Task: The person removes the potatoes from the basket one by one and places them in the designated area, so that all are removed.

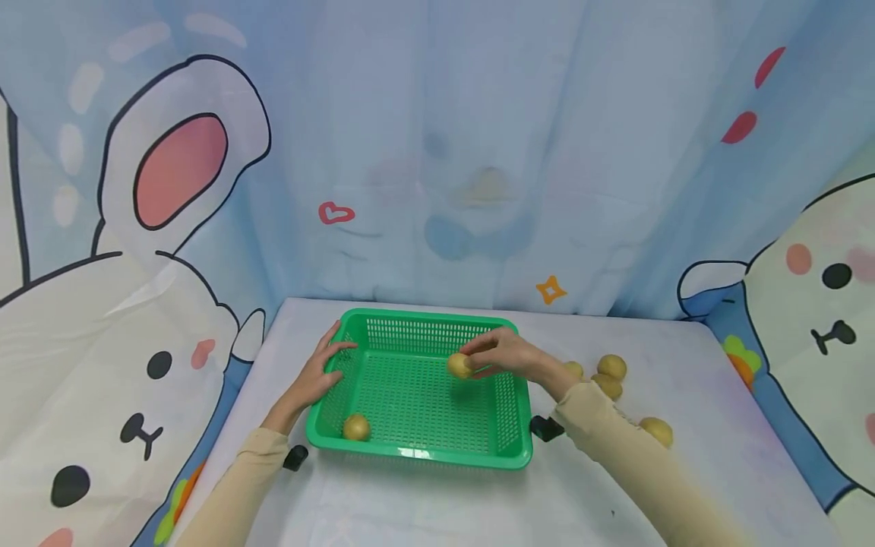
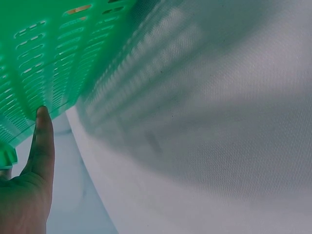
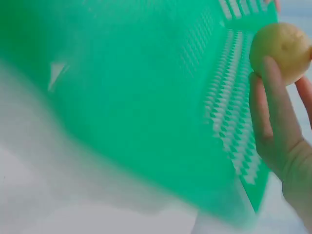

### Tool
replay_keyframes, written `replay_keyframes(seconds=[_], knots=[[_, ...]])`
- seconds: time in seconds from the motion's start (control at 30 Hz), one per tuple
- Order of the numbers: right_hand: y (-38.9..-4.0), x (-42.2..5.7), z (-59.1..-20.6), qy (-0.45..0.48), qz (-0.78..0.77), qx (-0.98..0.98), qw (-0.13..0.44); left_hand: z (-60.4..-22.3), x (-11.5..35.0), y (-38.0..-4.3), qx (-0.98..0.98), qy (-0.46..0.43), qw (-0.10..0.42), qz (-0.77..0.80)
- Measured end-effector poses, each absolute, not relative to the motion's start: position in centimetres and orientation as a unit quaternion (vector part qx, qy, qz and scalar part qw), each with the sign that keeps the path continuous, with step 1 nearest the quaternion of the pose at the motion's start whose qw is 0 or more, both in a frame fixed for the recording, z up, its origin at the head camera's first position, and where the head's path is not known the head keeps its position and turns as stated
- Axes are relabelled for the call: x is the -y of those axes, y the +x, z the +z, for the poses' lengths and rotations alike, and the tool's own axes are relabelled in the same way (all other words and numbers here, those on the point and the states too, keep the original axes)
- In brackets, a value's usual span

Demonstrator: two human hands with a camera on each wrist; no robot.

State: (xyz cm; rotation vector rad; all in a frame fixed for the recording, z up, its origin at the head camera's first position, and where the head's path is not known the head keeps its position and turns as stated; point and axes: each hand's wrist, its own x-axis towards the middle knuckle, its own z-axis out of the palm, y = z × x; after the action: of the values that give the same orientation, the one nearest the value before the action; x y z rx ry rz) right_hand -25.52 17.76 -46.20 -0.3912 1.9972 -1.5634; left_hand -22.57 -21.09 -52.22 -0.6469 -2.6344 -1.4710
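A green plastic basket with slotted walls stands on the white-covered table. My left hand grips its left rim, some fingers reaching over the edge; in the left wrist view a straight finger lies against the outer wall. Above the basket's right half, my right hand pinches a round yellow potato between thumb and fingers. The right wrist view shows that potato at the fingertips, apart from the basket floor. Another potato rests in the basket's near left corner.
Right of the basket lie several more potatoes, among them one at the back and one by the right sleeve. Small black objects sit beside the basket's left and right sides. A cartoon-printed curtain hangs behind the table.
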Motion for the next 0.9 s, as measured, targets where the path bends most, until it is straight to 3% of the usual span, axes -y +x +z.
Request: replay_keyframes(seconds=[0.33,0.63,0.9], knots=[[-21.6,-29.5,-44.5,-0.06,-0.53,-0.821,0.205,-52.3,21.2,-22.7,0.85,-0.214,0.028,-0.48],[-15.9,-37.4,-48.7,0.02,-0.536,-0.813,0.224,-51.7,20.6,-22.3,0.852,-0.211,0.044,-0.478],[-14.4,-39.5,-51.2,0.061,-0.522,-0.818,0.232,-49.0,19.8,-20.7,0.845,-0.212,0.032,-0.49]])
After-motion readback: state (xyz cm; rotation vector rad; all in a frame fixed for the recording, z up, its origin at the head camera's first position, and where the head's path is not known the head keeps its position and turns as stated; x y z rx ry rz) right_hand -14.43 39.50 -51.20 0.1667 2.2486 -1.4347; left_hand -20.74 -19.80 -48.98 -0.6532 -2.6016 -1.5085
